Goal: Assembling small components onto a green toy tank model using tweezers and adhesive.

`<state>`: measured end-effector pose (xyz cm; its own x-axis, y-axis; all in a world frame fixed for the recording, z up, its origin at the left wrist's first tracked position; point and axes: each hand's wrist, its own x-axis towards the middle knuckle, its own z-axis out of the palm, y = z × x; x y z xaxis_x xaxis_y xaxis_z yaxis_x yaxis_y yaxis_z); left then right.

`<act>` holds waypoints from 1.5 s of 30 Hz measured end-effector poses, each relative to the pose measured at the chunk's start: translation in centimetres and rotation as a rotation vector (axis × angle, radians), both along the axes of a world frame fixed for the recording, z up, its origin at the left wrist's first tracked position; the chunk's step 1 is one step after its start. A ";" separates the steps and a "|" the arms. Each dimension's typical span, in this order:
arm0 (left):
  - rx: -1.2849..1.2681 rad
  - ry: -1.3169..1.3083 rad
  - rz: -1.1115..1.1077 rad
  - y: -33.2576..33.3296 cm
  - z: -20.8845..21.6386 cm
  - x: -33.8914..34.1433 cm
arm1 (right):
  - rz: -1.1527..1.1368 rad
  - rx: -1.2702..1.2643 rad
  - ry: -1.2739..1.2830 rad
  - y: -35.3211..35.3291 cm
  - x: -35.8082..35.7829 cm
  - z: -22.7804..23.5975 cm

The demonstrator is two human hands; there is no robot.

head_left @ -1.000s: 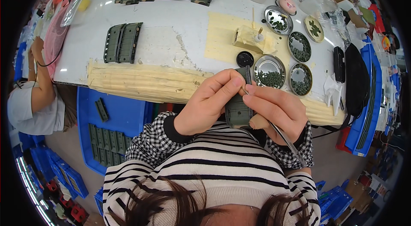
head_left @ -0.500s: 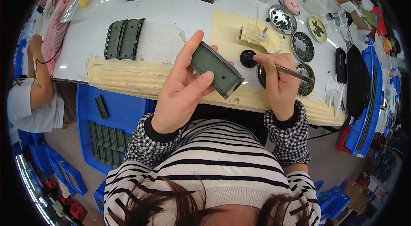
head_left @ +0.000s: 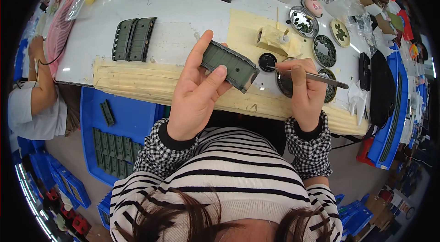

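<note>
My left hand [head_left: 188, 95] is closed round a dark green, curved rectangular plastic part [head_left: 230, 65], tilted down to the right, with the thumb on its face. In my right hand [head_left: 306, 97] are metal tweezers [head_left: 327, 80], their tip pointing left at the edge of a small round black dish [head_left: 266, 61]; whether they grip anything is too small to tell. Beside and partly behind that hand stand round dishes of small dark green pieces, one dish [head_left: 324, 50] among them. A tape-wrapped block [head_left: 275, 43] with a small nozzle stands beyond the black dish.
Matching green parts [head_left: 134, 40] lie on the white table [head_left: 176, 13] to the left, with several more at the far edge. Below, a blue bin [head_left: 89, 104] holds others. Bottles, bags and a black pouch [head_left: 384, 84] crowd the right. Another person's arm [head_left: 41, 65] is at far left.
The green part in my left hand has tipped slightly and shifted a little left. The tweezers have swung flatter, their rear end now reaching farther right, while the tip stays by the black dish.
</note>
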<state>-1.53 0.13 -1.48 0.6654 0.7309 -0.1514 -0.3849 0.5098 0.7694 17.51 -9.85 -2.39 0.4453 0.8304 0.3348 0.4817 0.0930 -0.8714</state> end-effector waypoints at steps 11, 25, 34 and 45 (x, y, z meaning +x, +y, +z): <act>-0.035 -0.006 -0.005 -0.4 0.4 0.6 | 0.223 0.076 -0.007 -1.2 -2.6 3.1; -0.049 -0.007 -0.003 -0.6 0.6 0.8 | 0.228 0.018 -0.056 -1.2 -2.6 3.5; 0.026 0.014 0.009 -0.9 0.3 1.1 | 0.228 0.023 -0.144 -1.6 -3.1 3.9; 0.070 -0.053 -0.033 -1.0 0.9 1.1 | 0.284 0.058 -0.313 -2.3 -3.1 4.5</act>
